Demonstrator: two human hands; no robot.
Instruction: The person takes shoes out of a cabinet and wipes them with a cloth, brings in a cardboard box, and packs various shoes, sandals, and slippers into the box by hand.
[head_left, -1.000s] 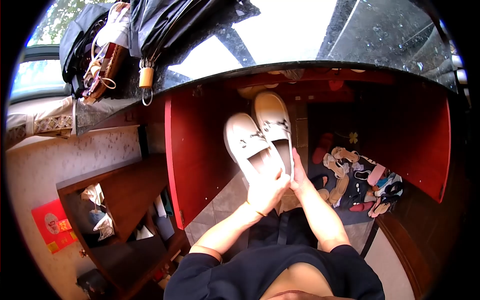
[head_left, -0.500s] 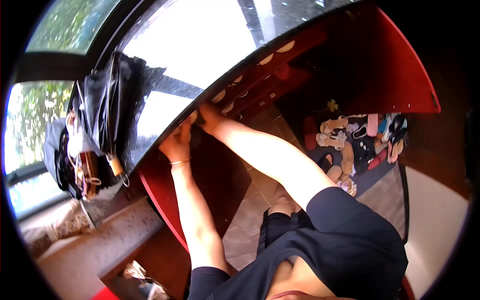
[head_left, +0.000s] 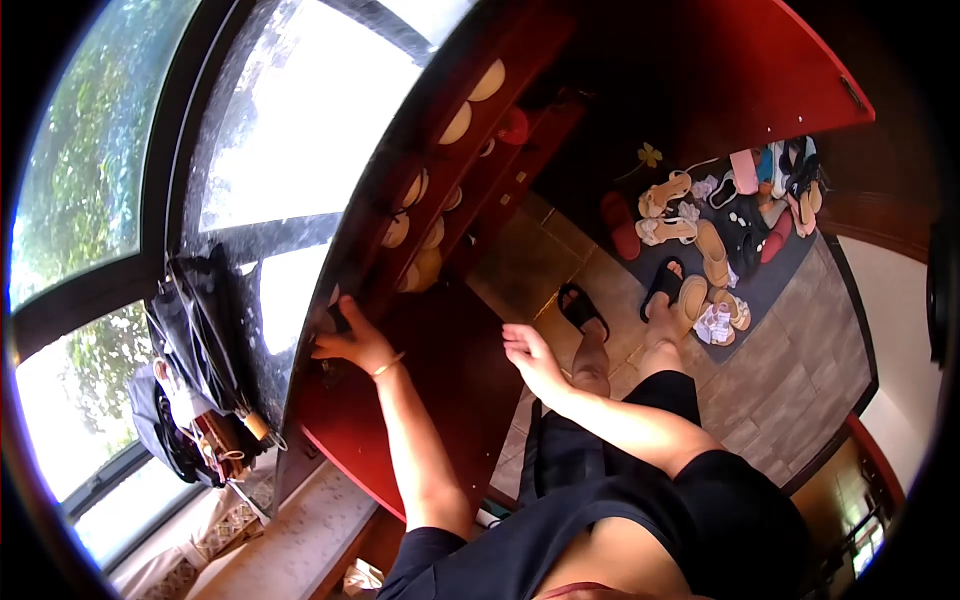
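My left hand (head_left: 362, 345) reaches into the near end of the red shoe cabinet (head_left: 430, 350), thumb and fingers curved round a small dark thing (head_left: 337, 318) at the shelf edge. Shadow hides what kind of thing it is. My right hand (head_left: 538, 362) is in the air in front of the cabinet's open door, fingers loosely extended and nothing in them. Pale rounded shoes (head_left: 455, 124) line the shelves, with a red one (head_left: 513, 126) deeper in.
Several sandals and slippers (head_left: 710, 250) lie on a dark mat (head_left: 730, 340) at the right. Black slippers (head_left: 580, 308) are on my feet. Folded umbrellas (head_left: 200, 340) hang by the window at the left. Another red cabinet door (head_left: 800, 70) stands out at the upper right.
My right hand has left the shelf and drawn back toward my body. The left hand stays at the shelf. The view has turned, showing more of the shelves and floor.
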